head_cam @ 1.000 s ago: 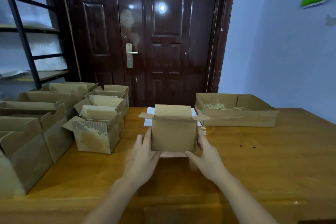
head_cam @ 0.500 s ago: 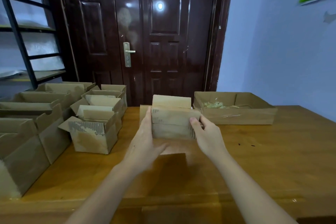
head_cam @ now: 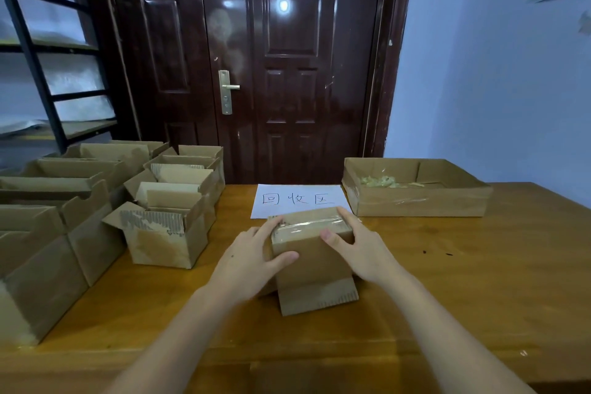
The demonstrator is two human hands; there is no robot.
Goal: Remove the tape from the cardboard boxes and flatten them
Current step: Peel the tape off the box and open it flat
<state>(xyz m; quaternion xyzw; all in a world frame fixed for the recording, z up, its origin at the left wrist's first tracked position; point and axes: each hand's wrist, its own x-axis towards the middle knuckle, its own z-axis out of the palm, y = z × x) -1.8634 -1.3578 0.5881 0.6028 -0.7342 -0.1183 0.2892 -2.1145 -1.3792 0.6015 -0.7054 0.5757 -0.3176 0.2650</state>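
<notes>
Now the box, upright with flaps open a second ago, is lying tipped over on the table, taped bottom facing up. Left hand and right hand are gripping its sides; tape peeling is likely coming next.

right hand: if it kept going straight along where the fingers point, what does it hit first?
The right hand already grips the small box. Past it, probably the white paper sheet on the table; depth is unclear.

A small packing or storeroom is suggested: open cardboard boxes are crowded on a wooden table, a handwritten paper sign is laid on it, and metal shelving is set beside a dark panelled door
</notes>
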